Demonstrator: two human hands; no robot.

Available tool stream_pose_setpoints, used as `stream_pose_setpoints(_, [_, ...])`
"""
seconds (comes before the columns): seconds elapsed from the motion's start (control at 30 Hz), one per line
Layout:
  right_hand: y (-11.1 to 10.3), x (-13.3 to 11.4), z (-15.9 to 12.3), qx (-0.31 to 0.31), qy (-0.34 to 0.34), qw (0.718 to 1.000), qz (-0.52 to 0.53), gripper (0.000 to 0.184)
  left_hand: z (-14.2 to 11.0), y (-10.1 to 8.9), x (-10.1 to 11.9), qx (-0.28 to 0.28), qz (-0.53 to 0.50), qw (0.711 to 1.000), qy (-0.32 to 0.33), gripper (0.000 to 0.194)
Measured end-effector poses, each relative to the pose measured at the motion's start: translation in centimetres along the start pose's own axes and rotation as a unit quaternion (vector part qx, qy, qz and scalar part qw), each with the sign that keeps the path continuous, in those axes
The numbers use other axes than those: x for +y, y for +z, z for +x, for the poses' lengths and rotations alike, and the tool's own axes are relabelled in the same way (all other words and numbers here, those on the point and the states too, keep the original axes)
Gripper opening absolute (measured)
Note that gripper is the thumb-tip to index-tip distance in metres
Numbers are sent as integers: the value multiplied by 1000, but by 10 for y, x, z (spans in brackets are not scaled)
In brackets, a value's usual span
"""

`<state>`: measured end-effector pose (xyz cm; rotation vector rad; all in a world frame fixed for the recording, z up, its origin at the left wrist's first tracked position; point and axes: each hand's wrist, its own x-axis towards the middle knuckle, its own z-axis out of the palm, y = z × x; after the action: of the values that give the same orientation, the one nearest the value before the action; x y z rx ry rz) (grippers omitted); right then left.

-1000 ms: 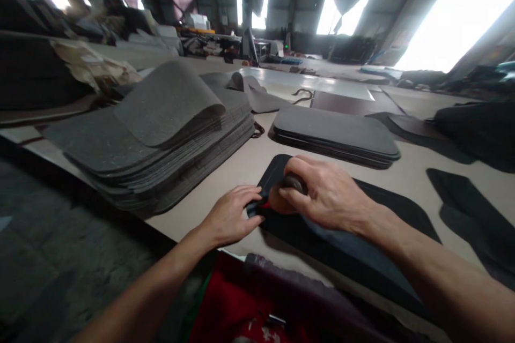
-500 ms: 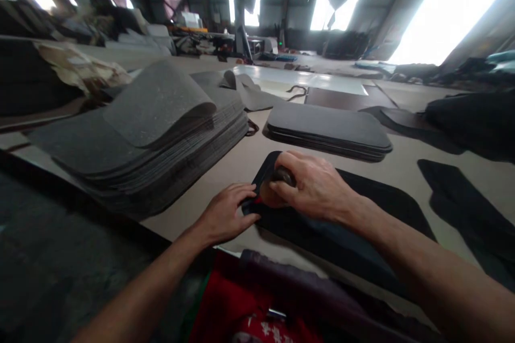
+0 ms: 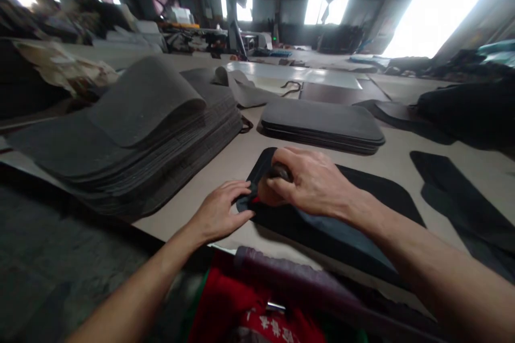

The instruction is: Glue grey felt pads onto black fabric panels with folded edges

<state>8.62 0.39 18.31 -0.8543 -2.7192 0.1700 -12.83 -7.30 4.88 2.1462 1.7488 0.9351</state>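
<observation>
Mostly the view has shifted since the earlier frames: stacks and table sit further left and a touch higher, hands hold about the same spot on the panel.

Panel (image 3: pixel 378 185): black, flat, smooth, long with rounded corners, on the table (image 3: pixel 177 220) in front of the person. Middle shows a blue-grey area; can't tell if sheen or a second layer.

Right hand (image 3: pixel 317 177) is wrapped round a brown tool (image 3: pixel 267 188), rounded, dark knob on top, bit of red at its left side. Tool sits over the panel's left end; tip hidden.

Left hand (image 3: pixel 217 211) lies at that same end, thumb and fingers spread apart, fingertips at the panel edge just beside the tool.

Left: thick stack (image 3: pixel 92 150) of grey, matte, speckled sheets, ragged layered edges, top sheet folded back in a soft curl. Beyond the panel: neat pile (image 3: pixel 322 118) of grey pieces, rounded corners. Right: dark flat cutouts (image 3: pixel 450 187), black soft heap (image 3: pixel 466 110) behind. Far left: crumpled tan wrap (image 3: pixel 64 67); can't tell what's inside.
</observation>
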Motion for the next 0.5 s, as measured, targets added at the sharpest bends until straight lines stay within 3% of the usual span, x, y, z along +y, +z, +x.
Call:
stream_pose_setpoints(0.23, [-1, -4, 6, 1, -15, 1000, -17, 13, 2, -2, 1, -10, -5, 1000, -3, 36])
stream_pose_setpoints(0.5, [-28, 25, -24, -39, 43, 998, -32, 9, 1, -1, -1, -2, 3, 1000, -6, 36])
